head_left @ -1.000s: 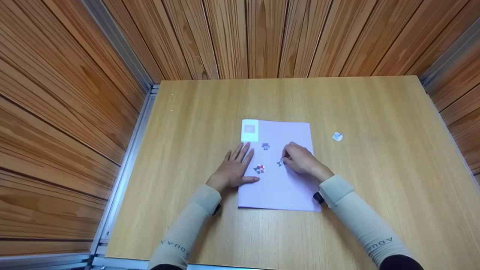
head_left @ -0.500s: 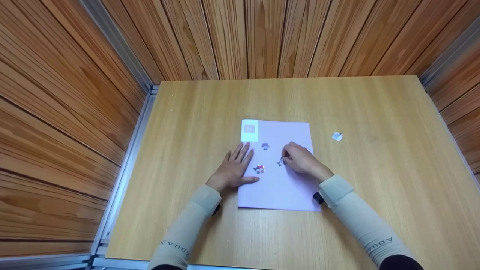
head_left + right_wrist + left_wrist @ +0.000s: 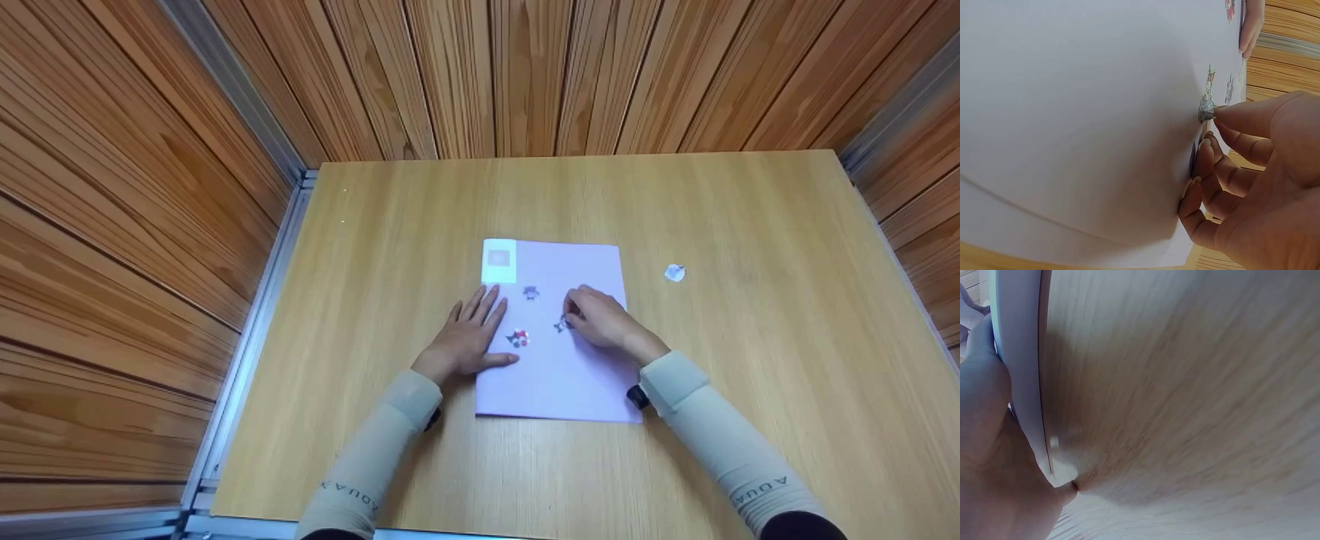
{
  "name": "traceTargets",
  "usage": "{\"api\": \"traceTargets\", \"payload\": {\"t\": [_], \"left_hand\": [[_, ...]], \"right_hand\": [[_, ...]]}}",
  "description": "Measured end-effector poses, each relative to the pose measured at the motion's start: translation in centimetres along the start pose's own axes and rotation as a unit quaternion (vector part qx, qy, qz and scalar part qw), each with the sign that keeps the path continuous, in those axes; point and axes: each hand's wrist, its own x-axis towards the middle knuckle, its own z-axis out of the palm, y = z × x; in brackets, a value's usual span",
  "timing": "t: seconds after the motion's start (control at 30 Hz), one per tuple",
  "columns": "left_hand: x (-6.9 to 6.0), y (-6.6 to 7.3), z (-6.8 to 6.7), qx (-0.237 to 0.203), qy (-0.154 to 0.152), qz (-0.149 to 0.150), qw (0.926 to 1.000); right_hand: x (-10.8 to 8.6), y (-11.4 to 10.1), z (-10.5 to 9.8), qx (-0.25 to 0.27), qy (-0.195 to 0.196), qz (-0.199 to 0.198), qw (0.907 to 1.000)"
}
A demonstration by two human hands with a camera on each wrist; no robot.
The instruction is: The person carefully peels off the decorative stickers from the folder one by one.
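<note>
A pale purple folder or booklet [image 3: 559,386] lies on the wooden table. My left hand [image 3: 469,341] rests on its left edge, fingers straight and spread. With thumb and index finger, my right hand [image 3: 604,319] pinches the edge of a small cartoon sticker [image 3: 559,325] on the cover. In the right wrist view that sticker [image 3: 1209,84] looks raised at the pinched end, and the other fingers touch the cover. Two more stickers lie on the cover: a purplish one [image 3: 531,293] above and a red and dark one [image 3: 518,338] beside my left thumb.
A whitish label [image 3: 499,261] marks the folder's upper left corner. To the right, a small pale scrap [image 3: 675,273] lies on the table [image 3: 750,360]. Wooden plank walls [image 3: 525,75] and metal rails [image 3: 255,315] border the table.
</note>
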Motion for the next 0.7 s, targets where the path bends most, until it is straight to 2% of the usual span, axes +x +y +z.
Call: {"api": "traceTargets", "payload": {"t": [0.47,0.7], "left_hand": [[0.28,-0.05,0.29,-0.004,-0.006,-0.006,1.0],[-0.08,0.1,-0.04,-0.002,0.001,-0.001,1.0]], "right_hand": [[-0.07,0.02,-0.19,0.014,-0.01,0.019,0.9997],[-0.08,0.04,-0.18,0.024,-0.01,0.026,0.9993]]}}
